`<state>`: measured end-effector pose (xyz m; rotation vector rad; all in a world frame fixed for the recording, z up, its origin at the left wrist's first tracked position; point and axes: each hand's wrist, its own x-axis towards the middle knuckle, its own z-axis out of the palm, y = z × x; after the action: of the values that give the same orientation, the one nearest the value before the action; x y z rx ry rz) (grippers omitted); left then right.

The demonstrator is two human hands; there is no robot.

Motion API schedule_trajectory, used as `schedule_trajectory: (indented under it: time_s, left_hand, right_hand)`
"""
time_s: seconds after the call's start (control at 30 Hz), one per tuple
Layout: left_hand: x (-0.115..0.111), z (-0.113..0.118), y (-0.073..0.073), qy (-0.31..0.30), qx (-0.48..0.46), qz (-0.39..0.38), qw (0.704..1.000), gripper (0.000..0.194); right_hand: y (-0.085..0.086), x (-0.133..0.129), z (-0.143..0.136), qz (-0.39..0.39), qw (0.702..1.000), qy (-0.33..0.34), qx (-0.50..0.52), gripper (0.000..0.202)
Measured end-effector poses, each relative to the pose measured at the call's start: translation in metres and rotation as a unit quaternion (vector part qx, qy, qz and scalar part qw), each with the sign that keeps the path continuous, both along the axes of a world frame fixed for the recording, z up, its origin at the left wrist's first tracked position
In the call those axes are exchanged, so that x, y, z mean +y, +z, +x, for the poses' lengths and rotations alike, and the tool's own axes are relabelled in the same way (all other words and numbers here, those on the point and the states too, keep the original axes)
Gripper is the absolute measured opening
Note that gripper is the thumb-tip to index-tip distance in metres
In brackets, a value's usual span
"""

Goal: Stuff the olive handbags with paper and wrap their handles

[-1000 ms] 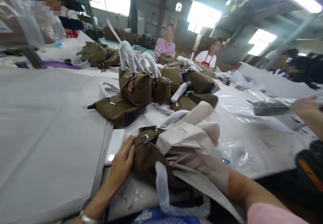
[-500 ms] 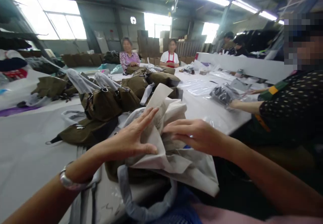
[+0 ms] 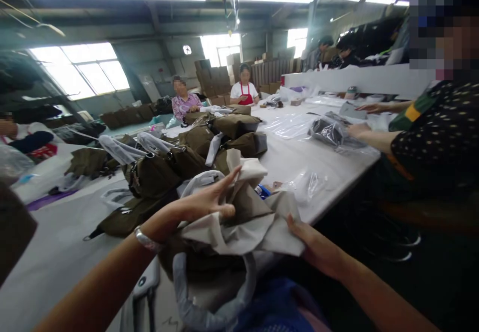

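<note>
Crumpled off-white paper (image 3: 247,217) bulges out of a dark olive bag (image 3: 202,267) at the table's near edge. The bag's grey wrapped handle (image 3: 183,292) loops toward me. My left hand (image 3: 211,197) lies against the left side of the paper, thumb and fingers spread apart. At the paper's right edge is my right hand (image 3: 312,239), its thumb on top and its fingers underneath, pinching the sheet. A small blue object (image 3: 263,191) shows just behind the paper.
Olive bags with wrapped handles (image 3: 157,172) are heaped on the white table (image 3: 337,172) ahead and left. Clear plastic (image 3: 309,184) lies beyond the paper. At the right, a person in dotted sleeves (image 3: 441,127) handles a plastic-wrapped item (image 3: 331,132). Other people are farther back.
My right hand has moved from over the middle of the paper out to its right edge and taken hold there. The paper spreads lower and flatter. The view has shifted and tilted.
</note>
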<state>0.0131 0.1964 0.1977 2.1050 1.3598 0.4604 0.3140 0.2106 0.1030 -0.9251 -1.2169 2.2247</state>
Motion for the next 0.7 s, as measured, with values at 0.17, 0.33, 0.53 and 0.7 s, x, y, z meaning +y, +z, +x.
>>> schedule_trajectory:
  time_s: [0.17, 0.33, 0.53, 0.7]
  left_hand:
    - [-0.028, 0.031, -0.026, 0.020, 0.061, 0.059, 0.996, 0.138]
    - [-0.045, 0.013, -0.043, 0.118, 0.013, 0.127, 0.985, 0.081]
    - [-0.064, -0.024, -0.024, 0.239, -0.036, 0.151, 0.958, 0.072]
    - [-0.071, -0.029, -0.018, 0.257, -0.015, 0.145, 0.955, 0.076]
  right_hand:
    - [0.023, 0.008, -0.065, -0.049, 0.988, 0.048, 0.140, 0.075]
    - [0.025, 0.025, -0.085, 0.072, 0.967, 0.130, 0.208, 0.072]
    - [-0.019, 0.035, -0.085, 0.357, 0.933, 0.022, 0.027, 0.027]
    - [-0.030, 0.019, -0.095, 0.603, 0.741, 0.285, -0.080, 0.070]
